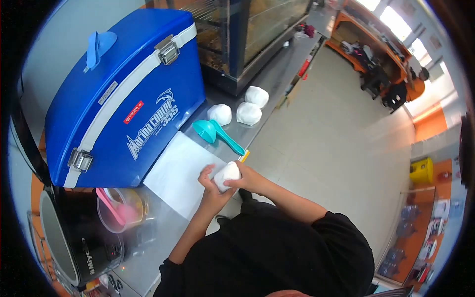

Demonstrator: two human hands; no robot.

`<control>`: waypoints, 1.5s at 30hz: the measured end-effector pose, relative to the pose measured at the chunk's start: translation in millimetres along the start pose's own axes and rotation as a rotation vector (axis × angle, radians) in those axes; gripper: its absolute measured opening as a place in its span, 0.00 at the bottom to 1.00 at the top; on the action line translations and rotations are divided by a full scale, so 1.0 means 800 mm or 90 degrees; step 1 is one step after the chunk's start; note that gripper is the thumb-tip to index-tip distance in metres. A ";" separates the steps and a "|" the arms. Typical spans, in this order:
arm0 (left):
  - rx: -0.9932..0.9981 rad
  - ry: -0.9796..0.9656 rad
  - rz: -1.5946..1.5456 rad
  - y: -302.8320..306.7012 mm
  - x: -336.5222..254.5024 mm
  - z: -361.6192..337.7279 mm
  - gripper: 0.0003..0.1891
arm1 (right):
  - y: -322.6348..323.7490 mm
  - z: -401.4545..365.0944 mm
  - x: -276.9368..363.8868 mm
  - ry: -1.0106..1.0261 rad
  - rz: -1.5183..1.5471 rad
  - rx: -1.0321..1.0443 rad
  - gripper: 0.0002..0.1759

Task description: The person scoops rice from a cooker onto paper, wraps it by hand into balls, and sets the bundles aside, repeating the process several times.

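Observation:
Both of my hands close around one white wrapped ball (227, 174) just above the near edge of a white sheet of paper (175, 173) on the steel counter. My left hand (210, 184) cups it from the left and below. My right hand (250, 178) presses it from the right. Three more white wrapped balls (248, 113) lie farther along the counter, past a teal scoop (213, 132).
A large blue cooler box (123, 94) stands shut to the left of the paper. A clear cup with a pink spoon (116, 210) and a black rice cooker (74, 237) sit at the near left. A glass display case (247, 34) rises behind. Open floor lies right.

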State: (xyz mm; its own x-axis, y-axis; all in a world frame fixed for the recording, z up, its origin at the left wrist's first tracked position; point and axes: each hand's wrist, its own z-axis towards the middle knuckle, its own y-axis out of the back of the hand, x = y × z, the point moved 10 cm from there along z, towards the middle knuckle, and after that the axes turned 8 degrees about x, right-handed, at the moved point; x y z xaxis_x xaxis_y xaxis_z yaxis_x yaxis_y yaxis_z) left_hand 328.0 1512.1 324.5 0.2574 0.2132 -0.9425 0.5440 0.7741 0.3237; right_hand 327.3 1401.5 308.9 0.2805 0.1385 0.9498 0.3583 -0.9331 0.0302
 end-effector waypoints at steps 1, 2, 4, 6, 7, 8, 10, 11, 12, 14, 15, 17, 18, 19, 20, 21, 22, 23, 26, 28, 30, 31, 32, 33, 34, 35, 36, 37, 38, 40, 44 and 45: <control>-0.052 -0.010 -0.046 0.006 -0.004 0.013 0.47 | 0.008 0.007 0.005 0.010 0.072 0.011 0.39; -0.102 -0.024 -0.090 0.015 -0.011 0.025 0.48 | 0.021 0.020 -0.005 0.010 0.076 0.026 0.39; -0.137 -0.018 0.187 0.035 -0.026 0.041 0.44 | 0.112 0.029 -0.011 0.083 -0.052 -0.244 0.38; -0.193 0.080 0.284 0.066 0.011 0.053 0.35 | 0.218 0.041 -0.006 0.122 0.073 -0.350 0.41; -0.252 0.123 0.308 0.086 0.035 0.048 0.33 | 0.277 0.049 0.002 0.182 0.127 -0.394 0.44; -0.304 0.151 0.327 0.104 0.064 0.038 0.32 | 0.340 0.057 0.010 0.250 0.178 -0.450 0.47; -0.283 0.181 0.555 0.120 0.139 0.001 0.37 | 0.455 0.066 0.015 0.201 -0.202 -0.686 0.46; -0.242 0.324 0.574 0.125 0.136 0.001 0.36 | 0.499 0.098 -0.023 0.102 -0.221 -0.675 0.48; -0.205 0.418 0.591 0.129 0.144 -0.009 0.36 | 0.532 0.127 -0.046 -0.001 -0.231 -0.660 0.51; -0.190 0.480 0.621 0.141 0.153 -0.021 0.34 | 0.527 0.169 -0.049 -0.117 -0.216 -0.476 0.59; -0.190 0.483 0.628 0.138 0.132 -0.015 0.34 | 0.525 0.179 -0.042 -0.158 -0.253 -0.434 0.58; -0.198 0.494 0.644 0.147 0.142 -0.017 0.33 | 0.508 0.191 -0.032 -0.196 -0.285 -0.387 0.56; -0.203 0.509 0.640 0.149 0.141 -0.018 0.33 | 0.498 0.186 -0.014 -0.174 -0.368 -0.406 0.51; -0.201 0.503 0.640 0.150 0.145 -0.017 0.33 | 0.493 0.182 -0.003 -0.152 -0.452 -0.427 0.45; -0.207 0.514 0.649 0.154 0.151 -0.020 0.33 | 0.490 0.173 -0.005 -0.155 -0.450 -0.435 0.45; -0.213 0.521 0.658 0.158 0.152 -0.018 0.33 | 0.494 0.155 0.002 -0.119 -0.431 -0.500 0.39; -0.211 0.511 0.660 0.160 0.151 -0.013 0.33 | 0.495 0.142 0.003 -0.081 -0.411 -0.563 0.33; -0.197 0.541 0.654 0.163 0.154 -0.014 0.33 | 0.502 0.132 -0.005 -0.058 -0.383 -0.625 0.26; -0.232 0.534 0.638 0.171 0.156 -0.015 0.34 | 0.503 0.080 -0.032 0.052 -0.283 -0.691 0.24; -0.284 0.496 0.624 0.173 0.144 -0.017 0.34 | 0.507 0.048 -0.085 0.107 -0.270 -0.744 0.21; -0.265 0.390 0.609 0.163 0.122 -0.001 0.35 | 0.500 0.018 -0.154 0.064 -0.296 -0.743 0.20; -0.268 0.387 0.605 0.160 0.116 -0.001 0.35 | 0.486 -0.003 -0.194 -0.023 -0.319 -0.711 0.20; -0.248 0.389 0.596 0.155 0.113 -0.003 0.35 | 0.477 -0.009 -0.265 -0.117 -0.363 -0.676 0.20; -0.229 0.390 0.586 0.150 0.113 -0.004 0.34 | 0.461 -0.021 -0.340 -0.187 -0.396 -0.638 0.21; -0.229 0.387 0.584 0.147 0.111 -0.010 0.34 | 0.438 -0.044 -0.404 -0.275 -0.337 -0.572 0.23; -0.231 0.364 0.570 0.145 0.109 -0.017 0.34 | 0.406 -0.071 -0.454 -0.350 -0.309 -0.481 0.25; -0.232 0.341 0.557 0.142 0.105 -0.024 0.33 | 0.378 -0.091 -0.538 -0.410 -0.290 -0.414 0.26; -0.231 0.338 0.555 0.142 0.104 -0.034 0.33 | 0.333 -0.127 -0.591 -0.485 -0.229 -0.342 0.25; -0.220 0.324 0.550 0.142 0.101 -0.043 0.32 | 0.282 -0.171 -0.630 -0.556 -0.134 -0.283 0.25; -0.206 0.313 0.546 0.149 0.098 -0.071 0.31 | 0.175 -0.244 -0.673 -0.644 0.045 -0.216 0.25; -0.218 0.153 0.506 0.159 0.093 -0.114 0.26 | 0.043 -0.330 -0.684 -0.689 0.273 -0.231 0.25; -0.224 0.080 0.487 0.159 0.093 -0.123 0.25 | 0.033 -0.341 -0.682 -0.683 0.307 -0.261 0.25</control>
State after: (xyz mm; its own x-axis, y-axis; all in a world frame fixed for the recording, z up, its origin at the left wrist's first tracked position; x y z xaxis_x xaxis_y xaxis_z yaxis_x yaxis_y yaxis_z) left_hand 337.5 1685.3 287.0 0.3512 0.8015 -0.4840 -0.0283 0.5258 0.8501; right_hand -59.5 1210.9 -123.3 0.9605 -0.2254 0.1632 -0.2329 -0.9721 0.0283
